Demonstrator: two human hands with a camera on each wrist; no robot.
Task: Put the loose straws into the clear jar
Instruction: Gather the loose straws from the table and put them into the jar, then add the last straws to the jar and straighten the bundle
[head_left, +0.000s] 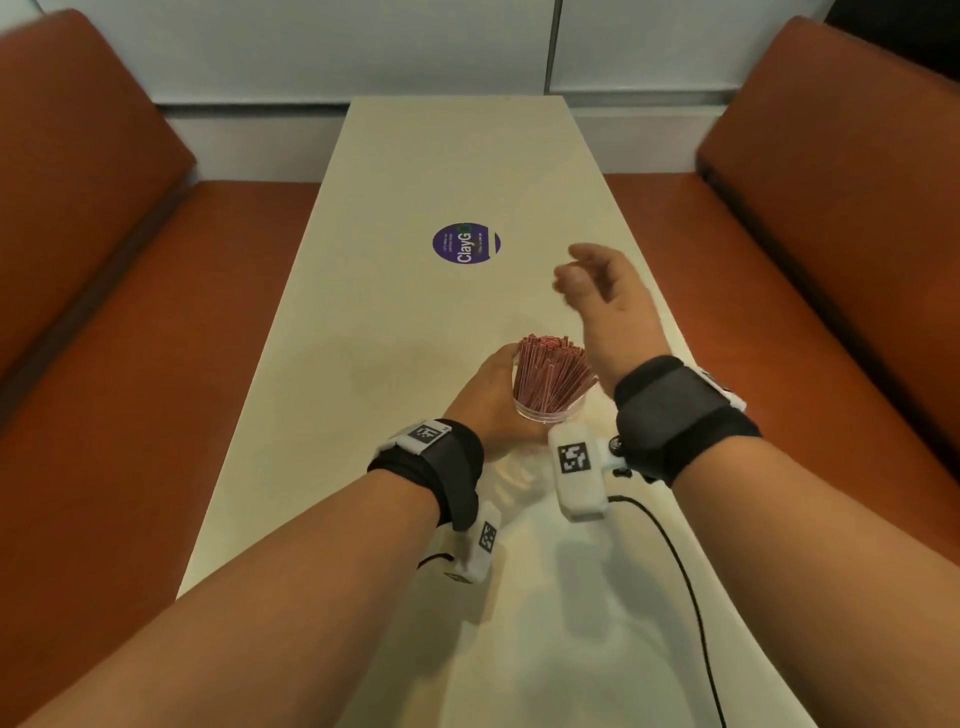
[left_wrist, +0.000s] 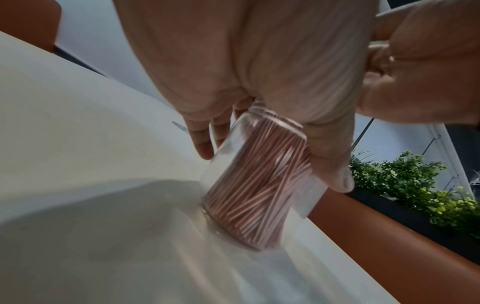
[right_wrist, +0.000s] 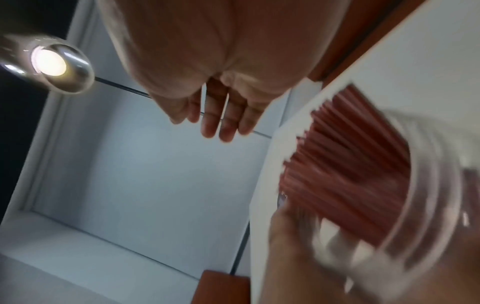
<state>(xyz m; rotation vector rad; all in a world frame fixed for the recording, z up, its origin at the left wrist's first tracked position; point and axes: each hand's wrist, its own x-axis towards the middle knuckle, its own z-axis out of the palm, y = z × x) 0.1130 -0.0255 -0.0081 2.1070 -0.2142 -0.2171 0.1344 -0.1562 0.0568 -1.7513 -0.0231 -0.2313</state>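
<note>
A long pale table (head_left: 395, 171) holds a clear jar (head_left: 545, 408) of pink straws (head_left: 550, 371). The left hand (head_left: 488, 400) wraps it; the right hand (head_left: 597, 291) hovers empty, fingers relaxed. The tilted jar could tip, spilling straws.

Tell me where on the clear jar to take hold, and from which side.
Grip the clear jar round its bare side wall, below the rim, coming in level from the side as the left hand does. The pink straws fan out above the open mouth, so a grasp from above would crush them. The right hand hovers free beyond it.
</note>
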